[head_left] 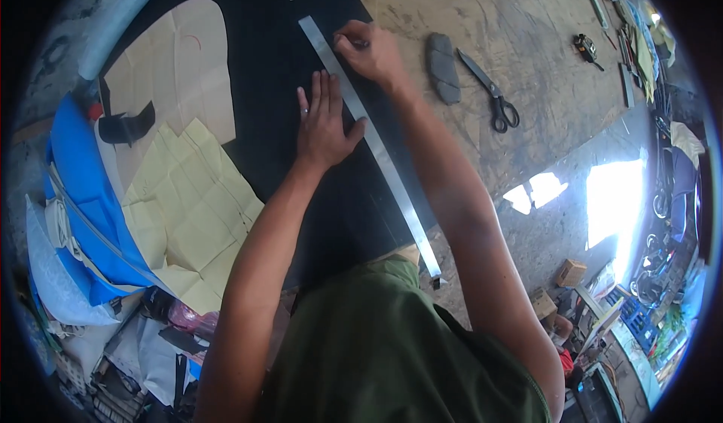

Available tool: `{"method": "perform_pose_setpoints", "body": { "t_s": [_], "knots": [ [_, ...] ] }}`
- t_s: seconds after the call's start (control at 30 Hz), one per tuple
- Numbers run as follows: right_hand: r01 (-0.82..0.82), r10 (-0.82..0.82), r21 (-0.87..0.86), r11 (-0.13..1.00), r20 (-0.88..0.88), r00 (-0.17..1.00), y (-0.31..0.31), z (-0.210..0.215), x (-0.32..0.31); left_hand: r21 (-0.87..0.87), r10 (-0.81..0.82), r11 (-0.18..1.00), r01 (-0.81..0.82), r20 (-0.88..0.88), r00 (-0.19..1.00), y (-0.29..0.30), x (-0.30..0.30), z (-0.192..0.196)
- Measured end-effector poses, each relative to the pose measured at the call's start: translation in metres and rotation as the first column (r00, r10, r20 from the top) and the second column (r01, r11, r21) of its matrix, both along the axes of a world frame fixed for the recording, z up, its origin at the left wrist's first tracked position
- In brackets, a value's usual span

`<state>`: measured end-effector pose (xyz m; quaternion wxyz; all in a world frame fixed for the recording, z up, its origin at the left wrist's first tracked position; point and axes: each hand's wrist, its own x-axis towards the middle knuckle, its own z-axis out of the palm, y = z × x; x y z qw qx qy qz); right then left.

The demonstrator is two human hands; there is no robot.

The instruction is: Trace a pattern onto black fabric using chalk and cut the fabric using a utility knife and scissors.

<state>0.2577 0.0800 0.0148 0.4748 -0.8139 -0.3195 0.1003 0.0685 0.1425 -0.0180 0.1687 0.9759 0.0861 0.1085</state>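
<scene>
A long metal ruler (392,173) lies slantwise across black material (260,62) spread on the table. My left hand (325,126) presses flat, fingers stretched forward; its thumb and fingertips reach the ruler's left edge. A ring shows on one finger. Close to the ruler's far end, on its right side, my right hand (369,50) is closed in a writing-like pinch. A small dark end shows at its fingers, too little to name. Left of the ruler lie a beige paper pattern (192,54) and a creased yellow paper sheet (192,197).
On the brown tabletop (542,69) at right rest black-handled scissors (493,92), a dark grey slab (443,68) and a tape measure (586,48). A dark curved piece (128,126) lies on the beige pattern. Blue material (86,190) bulges at left; cluttered goods surround the table.
</scene>
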Motion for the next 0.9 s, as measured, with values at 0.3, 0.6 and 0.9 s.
{"method": "perform_pose_setpoints", "body": {
  "t_s": [0.3,0.6,0.9],
  "knots": [
    [-0.202,0.202,-0.145,0.969,-0.016,0.979,-0.140,0.046,-0.074,0.052,-0.008,0.999,0.008,-0.001,1.000,-0.001,-0.004,0.002],
    [-0.134,0.111,-0.185,0.974,-0.132,0.985,-0.199,0.049,-0.128,0.112,-0.029,0.993,0.029,-0.001,1.000,-0.003,-0.004,-0.010],
    [0.075,-0.063,-0.056,0.996,0.191,0.980,-0.224,0.008,-0.202,-0.425,0.070,0.905,-0.030,0.080,0.994,0.020,-0.001,-0.003]
  ]
}}
